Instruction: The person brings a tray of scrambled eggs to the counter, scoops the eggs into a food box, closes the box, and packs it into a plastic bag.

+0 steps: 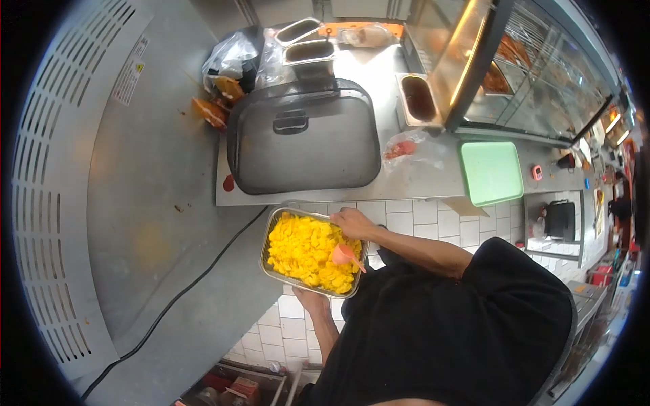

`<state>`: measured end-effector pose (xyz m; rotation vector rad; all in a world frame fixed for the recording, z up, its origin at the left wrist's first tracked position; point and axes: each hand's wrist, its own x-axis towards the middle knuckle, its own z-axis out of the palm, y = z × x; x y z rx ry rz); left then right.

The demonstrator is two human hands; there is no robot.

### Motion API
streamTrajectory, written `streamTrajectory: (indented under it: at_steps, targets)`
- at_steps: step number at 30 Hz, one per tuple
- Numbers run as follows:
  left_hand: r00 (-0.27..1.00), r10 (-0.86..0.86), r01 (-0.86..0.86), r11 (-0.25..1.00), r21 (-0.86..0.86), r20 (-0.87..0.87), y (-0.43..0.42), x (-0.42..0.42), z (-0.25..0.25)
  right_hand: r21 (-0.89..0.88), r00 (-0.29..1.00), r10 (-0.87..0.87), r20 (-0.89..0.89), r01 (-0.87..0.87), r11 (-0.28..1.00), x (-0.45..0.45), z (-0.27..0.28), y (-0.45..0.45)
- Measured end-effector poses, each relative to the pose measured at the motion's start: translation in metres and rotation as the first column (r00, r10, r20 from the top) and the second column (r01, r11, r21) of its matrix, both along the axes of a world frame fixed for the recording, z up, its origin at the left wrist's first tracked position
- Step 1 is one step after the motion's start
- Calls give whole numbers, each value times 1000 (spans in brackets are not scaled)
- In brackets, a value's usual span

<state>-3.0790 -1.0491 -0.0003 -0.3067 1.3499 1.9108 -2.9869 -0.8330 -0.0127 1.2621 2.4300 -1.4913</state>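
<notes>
I carry a rectangular metal tray (pixel 265 262) heaped with bright yellow chunks (pixel 305 247), whose kind I cannot make out. A pink scoop (pixel 344 254) rests on the chunks, its handle pointing toward my body. My right hand (pixel 352 223) is closed on the upper right rim of the tray. At the near lower edge, my left hand (pixel 311 300) holds the tray from below, its fingers mostly hidden under it. The tray is in front of my black shirt, beside the counter edge.
A large dark-lidded appliance (pixel 305 149) stands on the steel counter (pixel 406 184). Metal containers (pixel 418 101), a plastic bag with red contents (pixel 403 149), a green tray (pixel 492 173) and a glass display case (pixel 528 74) surround it. A black cable (pixel 196 281) crosses the steel surface at left.
</notes>
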Motion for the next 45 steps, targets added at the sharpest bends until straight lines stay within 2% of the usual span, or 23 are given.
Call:
streamTrajectory:
  at_steps: [3, 5, 9, 11, 12, 15, 17, 19, 20, 22, 24, 26, 28, 29, 31, 33, 34, 37, 39, 40, 41, 43, 45]
  targets:
    - [994, -43, 46, 998, 33, -100, -14, 7, -7, 3, 986, -117, -119, 118, 993, 14, 2, -17]
    - [996, -53, 56, 998, 40, -76, -21, 11, -10, 10, 963, -196, -183, 202, 979, 30, -1, -31]
    - [986, -134, 135, 991, 4, -94, -22, 37, 22, 17, 890, -305, -340, 330, 944, 93, 33, -51]
    - [960, -242, 255, 964, 76, -141, -11, 62, 47, -34, 832, -411, -373, 430, 902, 139, 52, -62]
    - [883, -393, 413, 910, 29, -256, -9, 75, 51, -89, 776, -494, -392, 503, 860, 165, 61, -71]
    - [809, -509, 545, 837, 54, -294, 0, 130, 54, -109, 639, -597, -485, 633, 767, 253, 86, -100]
    - [801, -545, 562, 827, -1, -249, 16, 193, 86, -101, 602, -648, -467, 691, 715, 320, 87, -123]
    - [692, -663, 694, 719, 12, -286, 18, 249, 83, 67, 536, -708, -459, 816, 574, 391, 94, -151]
    - [660, -703, 729, 685, -3, -265, 18, 273, 84, 56, 502, -745, -439, 843, 535, 418, 104, -173]
    - [618, -777, 786, 609, 107, -115, 24, 332, 90, -7, 267, -869, -417, 955, 297, 477, 133, -204]
    - [488, -859, 873, 483, 68, -154, 13, 386, 99, 16, 165, -917, -364, 985, 171, 532, 145, -244]
    - [355, -917, 933, 360, 6, -182, 23, 462, 125, 54, 42, -961, -273, 998, 28, 591, 164, -264]
    - [250, -953, 962, 224, 156, -174, 16, 528, 137, 107, -70, -950, -303, 988, -107, 638, 163, -300]
    - [189, -969, 978, 170, 124, -161, 17, 564, 142, 137, -133, -951, -280, 975, -177, 666, 162, -313]
    - [92, -980, 989, 70, 128, -177, 20, 631, 134, 172, -246, -898, -366, 930, -325, 717, 154, -340]
    - [-82, -984, 990, -99, 100, -161, 31, 678, 107, 135, -380, -861, -337, 886, -444, 745, 145, -357]
    - [-104, -977, 982, -130, 137, -184, 24, 710, 104, 118, -443, -800, -404, 842, -526, 763, 140, -371]
    - [-213, -957, 964, -239, 115, -199, -3, 841, 97, 127, -539, -724, -430, 758, -640, 865, 129, -416]
    - [-349, -919, 933, -360, 28, -181, -14, 926, 75, 110, -606, -673, -425, 703, -703, 929, 139, -437]
    - [-295, -946, 955, -294, -25, -137, -38, 940, 71, 68, -666, -634, -393, 666, -743, 930, 131, -466]
    - [-304, -944, 952, -306, -3, -128, -46, 993, 67, 78, -712, -611, -346, 627, -775, 970, 133, -484]
    - [-515, -852, 849, -522, 86, -96, -76, 1089, 81, 150, -745, -576, -337, 561, -814, 1043, 143, -520]
    - [-543, -833, 823, -553, 129, -107, -102, 1188, 79, 213, -770, -533, -351, 489, -846, 1117, 145, -546]
